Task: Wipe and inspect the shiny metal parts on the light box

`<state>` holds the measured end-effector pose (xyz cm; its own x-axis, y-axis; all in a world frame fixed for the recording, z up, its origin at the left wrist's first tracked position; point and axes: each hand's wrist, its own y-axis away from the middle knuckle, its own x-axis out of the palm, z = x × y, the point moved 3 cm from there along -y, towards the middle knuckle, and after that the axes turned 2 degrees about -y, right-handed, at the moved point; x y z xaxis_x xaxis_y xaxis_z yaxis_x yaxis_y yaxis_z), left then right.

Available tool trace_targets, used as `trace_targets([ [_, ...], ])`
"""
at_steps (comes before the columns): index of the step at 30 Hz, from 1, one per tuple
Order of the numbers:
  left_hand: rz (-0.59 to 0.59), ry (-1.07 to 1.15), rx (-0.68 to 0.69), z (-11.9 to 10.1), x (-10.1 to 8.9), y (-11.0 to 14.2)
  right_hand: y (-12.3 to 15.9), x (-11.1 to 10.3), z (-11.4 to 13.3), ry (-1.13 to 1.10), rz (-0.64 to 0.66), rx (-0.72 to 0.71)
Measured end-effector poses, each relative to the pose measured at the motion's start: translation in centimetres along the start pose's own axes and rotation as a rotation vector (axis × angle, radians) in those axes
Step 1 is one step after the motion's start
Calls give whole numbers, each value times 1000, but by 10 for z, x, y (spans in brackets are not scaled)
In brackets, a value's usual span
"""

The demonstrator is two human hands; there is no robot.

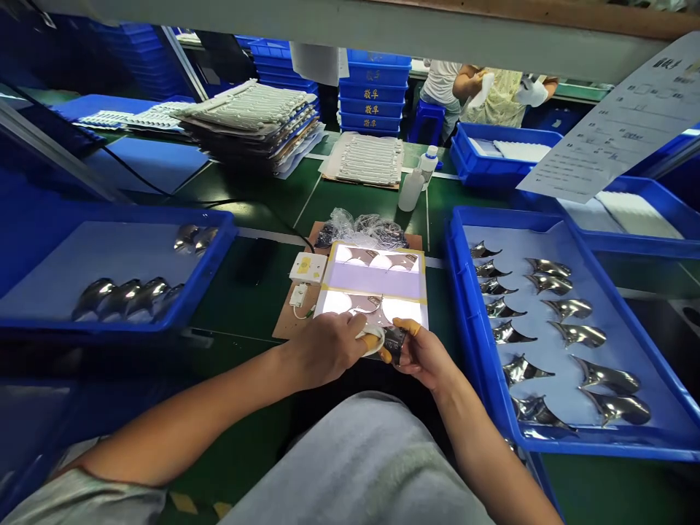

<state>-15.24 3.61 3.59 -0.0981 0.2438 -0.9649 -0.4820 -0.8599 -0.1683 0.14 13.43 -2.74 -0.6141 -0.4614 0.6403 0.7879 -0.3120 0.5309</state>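
Both hands meet over the near edge of a lit white light panel (372, 281), with yellow covers on some fingertips. My left hand (342, 339) is closed on a folded white cloth (372, 337). A dark, shiny curved metal piece (392, 343) is pinched in my right hand (421, 354). The cloth is beside the piece; whether they touch I cannot tell. Dark curved outlines show on the glowing panel. In the blue tray (456, 292) on the right lie several similar polished curved pieces (569, 306). More of them (128, 297) lie in the left blue tray (219, 266).
Behind the panel are clear plastic bags (364, 230) with dark contents. Two plastic bottles (411, 191) stand farther back, near stacked white trays (251, 120). A paper sheet (628, 124) hangs at the right. A co-worker (500, 95) is across the bench.
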Motion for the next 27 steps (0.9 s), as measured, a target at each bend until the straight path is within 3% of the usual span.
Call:
trace_targets([
  [6,-59,2,62,-17,-7,-19,-1,7,1,-4,-61,-28],
  [12,-13,-22,-39,-5,3,-5,-3,-4,-3,-38,28,4],
  [19,-33,-3,-59,-17,11,-8,-11,-5,-12,-61,57,19],
  [23,-50,-29,-233,-3,19,17,-10,-11,-11,106,25,-31],
  [27,-177,36,-456,5,29,59,-14,-14,-8,578,-187,-358],
])
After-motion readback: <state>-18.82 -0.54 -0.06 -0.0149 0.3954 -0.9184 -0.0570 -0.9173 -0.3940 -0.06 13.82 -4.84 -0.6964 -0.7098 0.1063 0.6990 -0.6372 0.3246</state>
